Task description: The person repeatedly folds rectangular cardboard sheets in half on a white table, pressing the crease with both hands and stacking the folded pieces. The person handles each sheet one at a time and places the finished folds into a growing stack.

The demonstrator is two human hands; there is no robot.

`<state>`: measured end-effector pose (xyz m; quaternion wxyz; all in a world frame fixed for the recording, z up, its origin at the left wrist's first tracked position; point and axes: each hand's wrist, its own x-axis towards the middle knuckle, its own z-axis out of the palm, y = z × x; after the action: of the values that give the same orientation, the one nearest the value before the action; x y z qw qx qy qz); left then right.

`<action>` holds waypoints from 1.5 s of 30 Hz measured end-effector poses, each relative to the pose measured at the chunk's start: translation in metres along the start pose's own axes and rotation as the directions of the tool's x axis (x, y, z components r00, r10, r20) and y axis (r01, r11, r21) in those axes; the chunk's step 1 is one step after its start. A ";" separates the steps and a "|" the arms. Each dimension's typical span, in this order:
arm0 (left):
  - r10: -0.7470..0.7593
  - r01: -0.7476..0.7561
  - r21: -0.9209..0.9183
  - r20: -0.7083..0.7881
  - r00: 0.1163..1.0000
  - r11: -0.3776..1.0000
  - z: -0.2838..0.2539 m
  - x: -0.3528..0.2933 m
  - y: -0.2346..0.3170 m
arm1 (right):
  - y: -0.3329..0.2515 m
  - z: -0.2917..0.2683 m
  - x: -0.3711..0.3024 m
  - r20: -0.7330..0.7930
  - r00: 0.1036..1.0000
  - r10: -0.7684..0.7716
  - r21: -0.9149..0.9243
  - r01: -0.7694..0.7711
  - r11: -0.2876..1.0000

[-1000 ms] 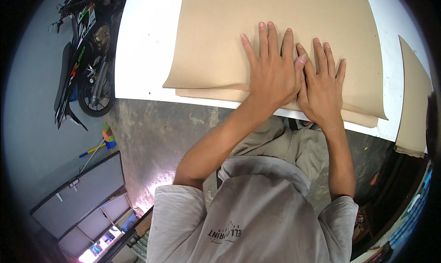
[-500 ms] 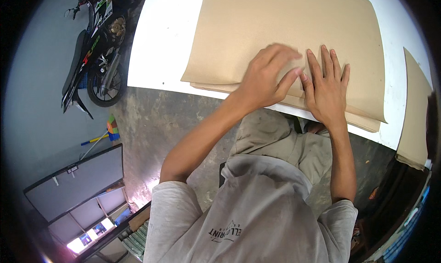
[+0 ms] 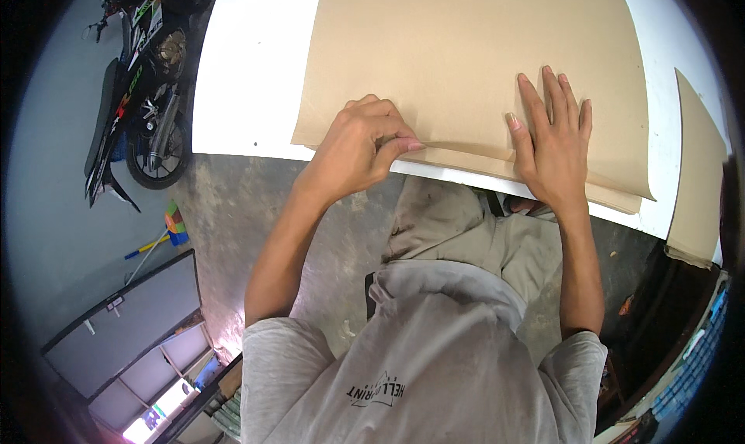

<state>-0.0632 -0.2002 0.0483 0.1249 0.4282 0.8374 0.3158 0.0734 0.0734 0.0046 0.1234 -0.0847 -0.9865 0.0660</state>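
Observation:
A large sheet of brown kraft paper (image 3: pixel 466 48) covers much of the white table (image 3: pixel 240 79). Along its near edge shows a narrow brown paper strip (image 3: pixel 473 161); I cannot tell whether this is a fold or a separate layer underneath. My left hand (image 3: pixel 357 145) pinches the near edge of the paper left of the middle, thumb against curled fingers. Flat on the sheet's near right part lies my right hand (image 3: pixel 552 153), fingers spread, with the strip passing beneath its palm.
More brown paper (image 3: pixel 697 172) lies at the table's right side and hangs over its edge. A motorcycle (image 3: pixel 147 87) stands on the floor at the far left. Below it are a colourful broom head (image 3: pixel 175 225) and a dark-framed panel (image 3: pixel 124 316).
My left hand has moved left and down from beside the right hand to the paper's near edge and closed on it. My right hand stays flat in place.

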 end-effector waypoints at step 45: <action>-0.215 0.400 0.527 -0.377 0.901 0.750 -0.003 0.010 -0.102 | -0.033 0.003 0.026 -0.015 0.995 0.099 -0.080 -0.100 0.992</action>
<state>-0.1362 -0.2377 -0.0133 -0.0894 0.2484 0.9618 0.0730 0.0427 0.0453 0.0127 0.1219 -0.1390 -0.9823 0.0316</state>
